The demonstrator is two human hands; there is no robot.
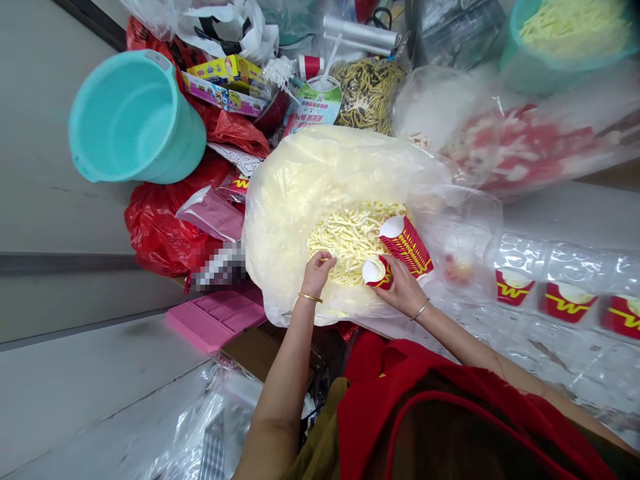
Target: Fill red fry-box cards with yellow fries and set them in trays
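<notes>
A large translucent plastic bag [280, 200] lies wide open in front of me, full of pale yellow fry-shaped sticks [345, 230]. My right hand [399, 285] holds a small red-and-yellow fry carton [377, 272], its white inside facing up. Over the near left part of the sticks, my left hand [320, 268] has its fingers pinched together. What they hold, if anything, is too small to make out. A nested stack of the same red fry cartons [407, 247] rests on the sticks just beyond my right hand.
Left stands a turquoise bucket [130, 120]; another bucket [520, 60] at top right holds yellow sticks. Clear packaging strips with red cartons [565, 300] lie on the right. Red plastic bags [160, 227], boxes [225, 93] and a bag of gold cords [370, 93] crowd the back and left.
</notes>
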